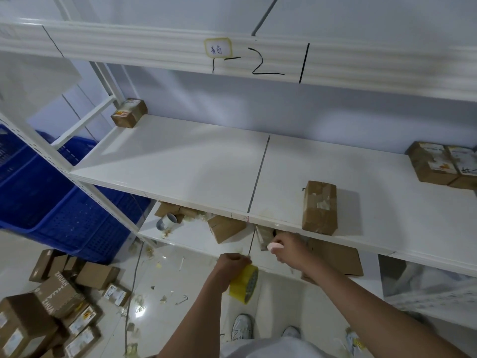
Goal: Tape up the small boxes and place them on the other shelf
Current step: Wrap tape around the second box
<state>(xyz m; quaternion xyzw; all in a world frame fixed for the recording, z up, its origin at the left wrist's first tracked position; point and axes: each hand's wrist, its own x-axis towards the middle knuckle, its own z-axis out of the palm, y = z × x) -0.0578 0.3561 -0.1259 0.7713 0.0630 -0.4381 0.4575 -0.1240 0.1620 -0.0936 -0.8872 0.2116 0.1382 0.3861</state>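
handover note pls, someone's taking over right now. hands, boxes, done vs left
Left hand: grip on the yellow tape roll, in front of the lower shelf.
Right hand: grip on a small pink object, what it is unclear, at the lower shelf's edge.
Middle shelf: one taped box upright at the front edge, one box back left, two boxes far right.
Left: boxes on the lower shelf and the floor pile; their tape state can't be judged.

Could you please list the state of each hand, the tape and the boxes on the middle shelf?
left hand: grips the yellow tape roll.
right hand: holds a small pink object.
taped box: upright at the shelf front edge.
corner box: closed, back left.
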